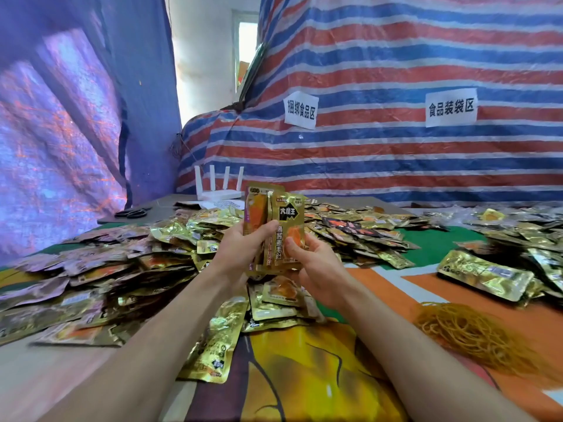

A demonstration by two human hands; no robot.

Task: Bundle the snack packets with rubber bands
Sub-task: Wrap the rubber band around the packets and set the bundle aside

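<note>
I am holding a stack of snack packets (285, 222) upright above the tabletop (432, 248), with both hands clamped on it. My left hand (243, 246) is gripping the stack's left edge, thumb lying across the front of the gold packet. My right hand (316, 269) is curling round the stack's lower right corner, fingertips pressing on the front. Left of the stack, a broad heap of loose packets (122, 269) is lying on the tabletop, and more packets (350, 226) are spreading out beyond it to the right. Below the stack and to its right, a tangle of rubber bands (469, 333) is sitting well apart from my hands. Behind the stack a white router (217, 190) is standing, with black scissors (132, 212) further left of it.
</note>
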